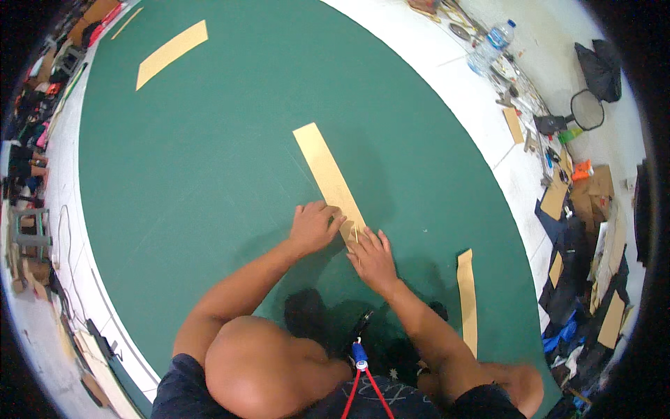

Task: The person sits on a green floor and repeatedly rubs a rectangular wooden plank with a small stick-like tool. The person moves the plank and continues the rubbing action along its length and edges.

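A long tan strip (328,167), seemingly card or thin board, lies slantwise on the green mat in front of me. My left hand (316,227) is at its left edge near the close end, fingers bent and closed on it. At that same end my right hand (375,262) has its thumb and fingers around the strip's tip. Between the hands the surface looks creased or overlapped, with a thin pale sliver there; the fingers partly hide it.
Another tan strip (467,307) lies by my right leg. A wider tan piece (173,54) and a narrow sliver (127,23) are at the far left. Beyond the mat's right edge stand a water bottle (492,47), a round-framed dark object (586,109) and scattered scraps. Clutter lines the left side.
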`<state>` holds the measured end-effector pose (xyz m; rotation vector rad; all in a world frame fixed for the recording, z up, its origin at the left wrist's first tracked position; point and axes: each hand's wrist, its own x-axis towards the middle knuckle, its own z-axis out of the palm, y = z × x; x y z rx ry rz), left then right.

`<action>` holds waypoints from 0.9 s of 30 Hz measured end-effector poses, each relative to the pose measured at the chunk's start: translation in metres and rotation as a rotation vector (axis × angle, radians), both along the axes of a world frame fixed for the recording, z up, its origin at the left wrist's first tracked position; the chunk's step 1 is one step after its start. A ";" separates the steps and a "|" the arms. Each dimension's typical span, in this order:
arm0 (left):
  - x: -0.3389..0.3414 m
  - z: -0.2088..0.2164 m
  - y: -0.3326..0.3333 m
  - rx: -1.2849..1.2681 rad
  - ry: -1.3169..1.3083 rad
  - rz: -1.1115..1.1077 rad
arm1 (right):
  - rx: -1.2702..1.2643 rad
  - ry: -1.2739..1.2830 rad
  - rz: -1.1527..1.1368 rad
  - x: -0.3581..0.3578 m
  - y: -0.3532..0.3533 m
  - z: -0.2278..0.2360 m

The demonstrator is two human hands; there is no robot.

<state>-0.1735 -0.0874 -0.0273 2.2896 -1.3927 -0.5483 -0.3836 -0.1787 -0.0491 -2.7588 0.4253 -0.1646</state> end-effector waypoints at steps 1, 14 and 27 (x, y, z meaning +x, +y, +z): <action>0.009 -0.004 0.000 -0.088 -0.018 0.024 | -0.014 0.029 0.005 -0.002 0.003 -0.003; 0.225 -0.007 0.117 0.061 -0.446 0.682 | 0.133 0.026 -0.059 -0.031 -0.029 0.008; -0.179 -0.007 0.536 0.922 -0.332 1.462 | 0.318 -0.019 -0.217 -0.035 -0.028 0.010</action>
